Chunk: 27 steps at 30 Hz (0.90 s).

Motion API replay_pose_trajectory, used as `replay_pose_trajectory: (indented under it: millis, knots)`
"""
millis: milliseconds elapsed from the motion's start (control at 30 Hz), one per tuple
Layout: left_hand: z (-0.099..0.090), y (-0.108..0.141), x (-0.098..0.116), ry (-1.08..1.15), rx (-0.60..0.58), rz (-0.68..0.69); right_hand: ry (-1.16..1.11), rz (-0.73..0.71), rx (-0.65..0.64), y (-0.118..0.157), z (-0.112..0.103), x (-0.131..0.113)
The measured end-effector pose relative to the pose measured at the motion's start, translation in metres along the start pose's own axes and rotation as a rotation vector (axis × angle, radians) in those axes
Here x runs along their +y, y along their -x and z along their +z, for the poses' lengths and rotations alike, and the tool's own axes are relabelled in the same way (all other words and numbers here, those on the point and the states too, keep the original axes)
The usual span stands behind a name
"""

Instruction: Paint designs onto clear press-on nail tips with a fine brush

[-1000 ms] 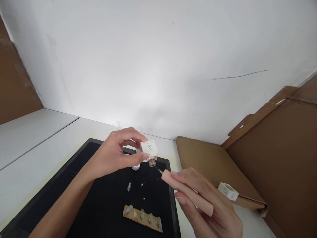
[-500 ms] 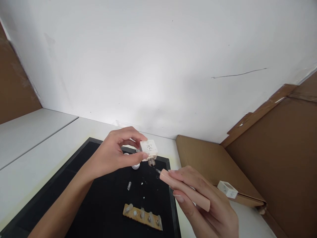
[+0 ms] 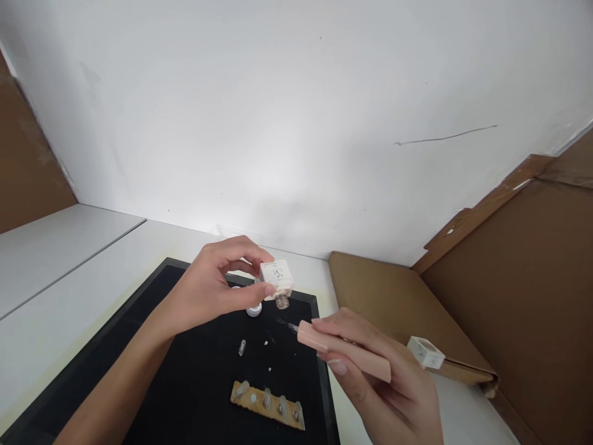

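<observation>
My left hand pinches a white, square nail polish bottle between thumb and fingers. The bottle is tipped over, its clear threaded neck pointing down toward my right hand. My right hand grips a pink nail polish brush cap. Its thin brush points up and left, just below the bottle neck and apart from it. Beneath them, on a black mat, lies a tan strip carrying several clear nail-like pieces. One loose clear piece lies farther back.
The black mat has a raised frame and sits on a white table. Behind my left hand is a small round white jar. At right, a flat cardboard box bears a small white box. A white wall rises behind.
The brush has come out of the bottle neck; my right hand has shifted slightly left and away from the opening. My left hand holds the bottle almost unmoved.
</observation>
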<state>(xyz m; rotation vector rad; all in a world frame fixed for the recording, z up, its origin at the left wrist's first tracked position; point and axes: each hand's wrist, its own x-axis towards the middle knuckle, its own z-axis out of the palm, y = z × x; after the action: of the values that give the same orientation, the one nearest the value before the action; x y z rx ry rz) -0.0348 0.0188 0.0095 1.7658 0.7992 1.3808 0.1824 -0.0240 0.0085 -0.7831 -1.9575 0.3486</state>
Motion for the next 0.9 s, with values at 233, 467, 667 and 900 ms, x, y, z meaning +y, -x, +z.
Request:
replay_pose_trajectory:
  millis: [233, 467, 667, 900]
  knots:
    - [0.001, 0.001, 0.002, -0.005, 0.012, 0.006, -0.17, 0.235, 0.098, 0.0, 0.007, 0.008]
    - [-0.005, -0.001, -0.007, -0.111, -0.013, 0.001, -0.316, 0.37, 0.109, -0.002, 0.002, 0.015]
    - [-0.018, 0.003, -0.06, -0.288, -0.05, -0.138, -0.327, 0.366, 0.151, -0.001, -0.01, 0.012]
    - [-0.017, 0.03, -0.115, -0.369, -0.11, -0.21, -0.322, 0.336, 0.165, 0.0, -0.014, 0.009]
